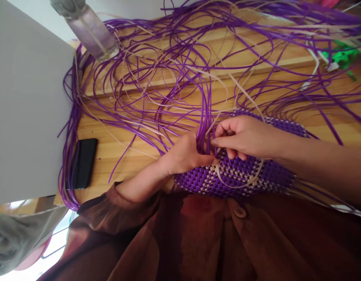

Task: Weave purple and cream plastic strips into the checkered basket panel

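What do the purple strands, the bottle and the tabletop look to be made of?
Purple strands: probably smooth plastic, given their sheen and springy loops.
Bottle: clear plastic or glass, see-through and shiny; I can't tell which.
Tabletop: smooth wood or wood-look laminate, judging by its grain.

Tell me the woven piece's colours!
The woven piece is purple and cream, clearest in the head view.

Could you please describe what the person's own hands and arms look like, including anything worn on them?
Both the left hand and the right hand are without gloves, and no ring, watch or bracelet shows. The left forearm is bare up to a loose, dark brown sleeve with soft folds. The right forearm is bare as far as it can be made out.
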Available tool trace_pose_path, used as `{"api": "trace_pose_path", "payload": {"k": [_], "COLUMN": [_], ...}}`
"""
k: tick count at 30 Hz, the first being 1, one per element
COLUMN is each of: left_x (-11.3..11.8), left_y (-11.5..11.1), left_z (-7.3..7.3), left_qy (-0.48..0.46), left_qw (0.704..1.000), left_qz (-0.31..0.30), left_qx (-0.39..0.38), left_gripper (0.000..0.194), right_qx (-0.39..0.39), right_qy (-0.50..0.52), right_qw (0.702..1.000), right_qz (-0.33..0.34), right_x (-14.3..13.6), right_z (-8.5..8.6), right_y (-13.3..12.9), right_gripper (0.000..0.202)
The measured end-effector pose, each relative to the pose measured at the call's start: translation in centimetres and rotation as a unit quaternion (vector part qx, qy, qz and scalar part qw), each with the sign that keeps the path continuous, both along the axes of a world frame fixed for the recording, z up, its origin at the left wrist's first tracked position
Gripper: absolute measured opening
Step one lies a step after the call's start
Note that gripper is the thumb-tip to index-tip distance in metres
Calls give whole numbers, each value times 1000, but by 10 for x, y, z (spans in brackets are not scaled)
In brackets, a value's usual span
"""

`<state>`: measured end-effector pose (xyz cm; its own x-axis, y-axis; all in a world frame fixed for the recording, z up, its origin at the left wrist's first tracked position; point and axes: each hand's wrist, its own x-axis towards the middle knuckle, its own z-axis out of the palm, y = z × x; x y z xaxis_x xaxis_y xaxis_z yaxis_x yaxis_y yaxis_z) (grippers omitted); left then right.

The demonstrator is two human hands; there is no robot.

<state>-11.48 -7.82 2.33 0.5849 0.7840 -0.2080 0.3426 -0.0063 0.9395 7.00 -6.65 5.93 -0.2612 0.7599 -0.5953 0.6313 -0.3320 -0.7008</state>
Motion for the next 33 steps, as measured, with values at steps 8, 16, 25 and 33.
{"api": "trace_pose_path", "payload": {"k": [8, 16, 25, 33], "left_x": [-1, -2, -3, -2], "left_y": [0, 1, 1, 2], "left_z": [-4, -6, -5, -11], "left_qy": [-86, -102, -118, -175], "left_qw": [994, 989, 981, 967], "left_qz": [8, 10, -12, -16], "left_qx": [-71, -110, -152, -183], "left_gripper": [50, 52, 35, 28], "right_qx": [-32, -44, -47, 213], "right_qy": [18, -39, 7, 156], "right_qw": [999, 996, 991, 945], "right_qz": [17, 63, 124, 193], "right_x": [3, 13, 16, 16], "right_z": [-3, -7, -9, -26], "right_y": [10, 18, 23, 28], "right_gripper": [25, 11, 10, 12]}}
